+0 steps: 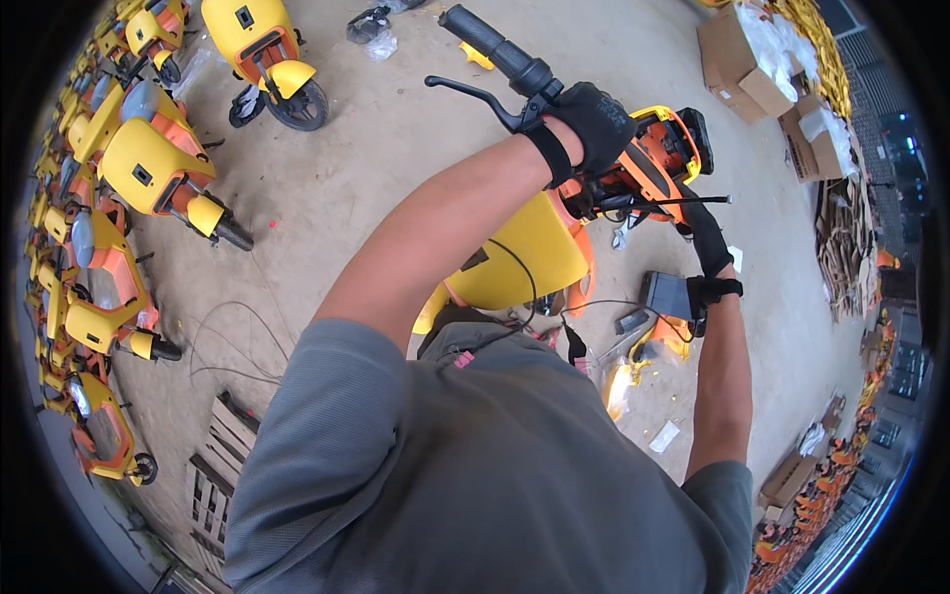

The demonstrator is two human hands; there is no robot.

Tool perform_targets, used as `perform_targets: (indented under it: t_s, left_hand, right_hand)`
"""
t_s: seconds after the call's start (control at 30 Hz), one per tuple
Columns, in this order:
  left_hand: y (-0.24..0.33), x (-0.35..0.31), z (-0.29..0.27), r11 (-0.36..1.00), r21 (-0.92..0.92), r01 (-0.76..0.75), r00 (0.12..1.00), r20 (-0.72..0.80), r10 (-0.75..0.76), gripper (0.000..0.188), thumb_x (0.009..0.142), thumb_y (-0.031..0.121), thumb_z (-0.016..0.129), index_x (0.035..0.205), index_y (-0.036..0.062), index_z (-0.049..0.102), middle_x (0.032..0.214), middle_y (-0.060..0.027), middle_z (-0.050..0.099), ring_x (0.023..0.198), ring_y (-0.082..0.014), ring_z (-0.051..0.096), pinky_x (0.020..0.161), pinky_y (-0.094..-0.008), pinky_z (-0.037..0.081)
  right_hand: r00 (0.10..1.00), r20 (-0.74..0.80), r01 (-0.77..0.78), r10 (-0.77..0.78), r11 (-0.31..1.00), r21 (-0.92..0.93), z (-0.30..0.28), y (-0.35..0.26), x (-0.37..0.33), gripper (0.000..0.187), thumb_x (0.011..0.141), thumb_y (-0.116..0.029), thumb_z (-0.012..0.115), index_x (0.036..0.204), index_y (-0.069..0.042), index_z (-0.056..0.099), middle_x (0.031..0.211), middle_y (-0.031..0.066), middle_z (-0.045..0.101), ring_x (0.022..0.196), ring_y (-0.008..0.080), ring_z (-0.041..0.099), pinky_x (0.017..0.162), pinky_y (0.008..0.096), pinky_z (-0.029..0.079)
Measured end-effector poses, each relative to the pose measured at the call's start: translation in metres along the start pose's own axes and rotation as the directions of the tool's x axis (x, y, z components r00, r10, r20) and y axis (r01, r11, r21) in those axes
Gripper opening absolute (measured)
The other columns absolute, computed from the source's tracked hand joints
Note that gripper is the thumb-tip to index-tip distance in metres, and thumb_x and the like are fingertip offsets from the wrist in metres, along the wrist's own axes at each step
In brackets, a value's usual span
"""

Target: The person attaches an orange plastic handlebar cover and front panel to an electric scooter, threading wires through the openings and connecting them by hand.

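Scooter handlebar assembly (633,163) is the landmark: it sits straight ahead of the person, above the yellow front panel (524,252), well above the concrete floor (376,148).

Nearest the handlebar assembly: left hand (594,124) in a black glove, fingers wrapped tight around the bar just inboard of the black grip (485,40) and brake lever (475,94). Right hand (708,243), also gloved, is below and to the right of the orange head housing (658,148); its fingers look curled around something by the thin black rod (683,201), but I cannot tell exactly what they pinch.

Judgement on doing this well: keep the left hand as the anchor so the bar doesn't swing, and work the right hand close to the housing, wrist straight. Watch the loose black cable (520,267) running over the yellow panel; it could snag.

Below the handlebar assembly: a dark grey box (665,294), small parts and a plastic bag (618,386) on the floor.

Further left of it: rows of yellow and orange scooters (148,163), a wooden pallet (218,460) lower left.

Far right of it: cardboard boxes (742,59), flattened cardboard (841,238).
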State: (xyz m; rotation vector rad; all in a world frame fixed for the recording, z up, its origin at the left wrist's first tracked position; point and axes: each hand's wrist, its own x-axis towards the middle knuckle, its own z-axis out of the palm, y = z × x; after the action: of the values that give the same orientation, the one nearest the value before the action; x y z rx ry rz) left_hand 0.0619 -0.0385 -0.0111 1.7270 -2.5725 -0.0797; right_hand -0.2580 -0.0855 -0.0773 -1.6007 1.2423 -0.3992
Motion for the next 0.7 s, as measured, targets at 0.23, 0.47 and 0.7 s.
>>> perform_targets:
  t_s: [0.23,0.47,0.7]
  left_hand:
    - [-0.036,0.017,-0.026,0.801,-0.589,-0.108,0.937,0.209,0.28,0.062,0.066,0.057,0.073,0.1,0.0052,0.067,0.085,-0.0132,0.067,0.08,-0.0267,0.063,0.077,-0.0369,0.048]
    - [-0.056,0.108,-0.016,0.688,-0.705,0.169,0.856,0.451,0.251,0.075,0.079,0.074,0.05,0.114,0.0083,0.065,0.095,-0.0219,0.064,0.092,-0.0317,0.055,0.086,-0.0454,0.041]
    - [-0.072,0.096,-0.032,0.7,-0.712,-0.052,0.869,0.314,0.383,0.079,0.084,0.068,0.046,0.131,0.0049,0.052,0.117,-0.0177,0.056,0.111,-0.029,0.049,0.096,-0.0424,0.035]
  right_hand:
    - [0.963,0.268,0.043,0.033,0.961,-0.275,-0.009,-0.039,-0.015,0.079,0.081,-0.002,0.068,0.147,-0.013,0.027,0.114,-0.0001,0.054,0.096,0.0097,0.051,0.083,0.0274,0.045]
    - [0.981,0.033,0.172,-0.193,0.768,-0.616,0.028,-0.039,-0.003,0.057,0.081,-0.015,0.074,0.13,-0.003,0.048,0.118,0.0134,0.058,0.107,0.0227,0.058,0.091,0.0325,0.047]
    - [0.999,0.034,0.046,-0.03,0.728,-0.684,0.021,-0.05,-0.003,0.054,0.083,-0.008,0.068,0.133,-0.007,0.046,0.118,0.0129,0.06,0.105,0.0257,0.06,0.089,0.0336,0.048]
